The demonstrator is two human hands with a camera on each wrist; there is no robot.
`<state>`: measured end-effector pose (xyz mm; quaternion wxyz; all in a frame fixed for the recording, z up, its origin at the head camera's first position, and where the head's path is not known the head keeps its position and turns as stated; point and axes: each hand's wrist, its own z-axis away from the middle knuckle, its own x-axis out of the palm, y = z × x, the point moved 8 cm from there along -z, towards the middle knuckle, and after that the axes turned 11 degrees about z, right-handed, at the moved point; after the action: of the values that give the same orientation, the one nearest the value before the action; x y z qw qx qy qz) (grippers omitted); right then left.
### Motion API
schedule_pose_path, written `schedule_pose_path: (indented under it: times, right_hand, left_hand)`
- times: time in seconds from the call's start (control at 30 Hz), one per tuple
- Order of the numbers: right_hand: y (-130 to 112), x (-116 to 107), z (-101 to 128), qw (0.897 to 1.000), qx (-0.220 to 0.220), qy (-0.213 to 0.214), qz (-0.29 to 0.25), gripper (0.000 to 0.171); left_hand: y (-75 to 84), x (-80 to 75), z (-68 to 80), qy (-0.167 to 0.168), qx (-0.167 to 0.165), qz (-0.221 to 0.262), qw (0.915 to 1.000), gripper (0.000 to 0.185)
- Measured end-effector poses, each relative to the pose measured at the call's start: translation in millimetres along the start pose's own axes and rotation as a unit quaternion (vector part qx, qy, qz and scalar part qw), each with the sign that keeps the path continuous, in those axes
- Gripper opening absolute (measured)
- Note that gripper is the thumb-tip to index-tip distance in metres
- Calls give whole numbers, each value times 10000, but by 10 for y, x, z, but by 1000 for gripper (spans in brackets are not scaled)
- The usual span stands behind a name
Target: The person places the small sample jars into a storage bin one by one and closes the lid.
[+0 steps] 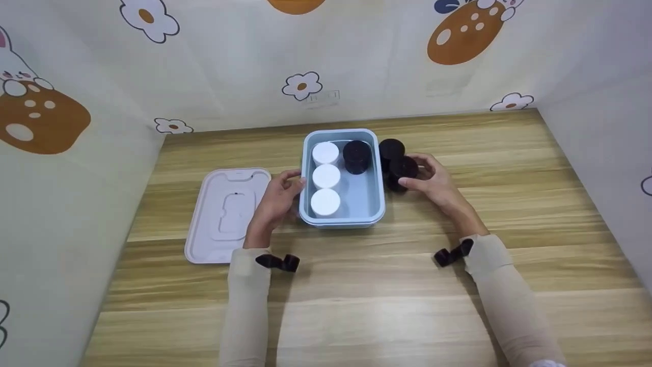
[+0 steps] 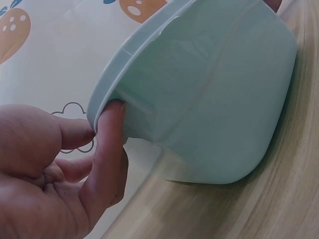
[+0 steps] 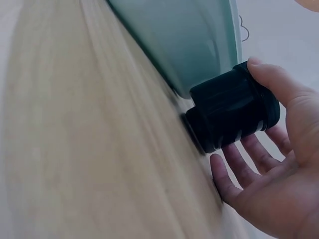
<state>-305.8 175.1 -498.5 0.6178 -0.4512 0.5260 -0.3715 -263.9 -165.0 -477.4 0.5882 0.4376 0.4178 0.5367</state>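
Head view shows the left hand (image 1: 279, 196) pinching the side of the blue box (image 1: 364, 196). The right hand (image 1: 437, 182) grips a black jar (image 1: 404, 167) just outside it. Between the hands, 3 white jars (image 1: 326, 177) and 1 more black jar (image 1: 357, 154) sit in the box.

Patterned wall covering (image 1: 244, 61) above a wood-grain tabletop (image 1: 367, 300).
White flowers (image 1: 147, 16) are printed at upper left and upper centre; at the left edge a rabbit (image 1: 14, 66) leans over a spotted brown shape (image 1: 53, 122), and a similar spotted shape (image 1: 466, 38) shows at upper right.
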Motion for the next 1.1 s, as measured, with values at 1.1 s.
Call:
schedule_pose_path:
  times: [1.1]
  right_hand:
    - [-778, -43, 256, 9974, -413, 472, 346, 62]
  left_hand:
    - [25, -2, 10, -52, 134, 49, 9999, 46]
